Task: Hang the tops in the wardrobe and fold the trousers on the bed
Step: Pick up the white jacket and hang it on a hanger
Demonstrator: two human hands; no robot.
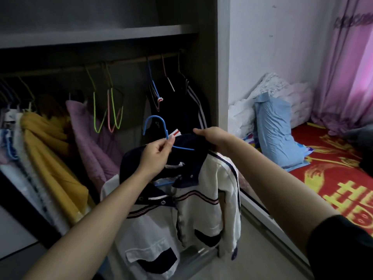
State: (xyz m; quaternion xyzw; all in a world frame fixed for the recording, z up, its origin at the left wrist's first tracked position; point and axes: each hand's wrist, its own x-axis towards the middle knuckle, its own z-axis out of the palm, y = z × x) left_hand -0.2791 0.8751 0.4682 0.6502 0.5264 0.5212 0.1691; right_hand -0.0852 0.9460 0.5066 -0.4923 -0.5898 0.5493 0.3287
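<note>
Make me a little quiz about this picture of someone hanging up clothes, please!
1. True or false: the blue hanger that the left hand pinches already hangs on the wardrobe rail.
2. What does the right hand grip? A) the white and navy jacket B) a shoe C) a book
3. Fill the gap: the pillow on the bed is light ____.
Key: 1 false, it is held below the rail. 2 A. 3 blue.
</note>
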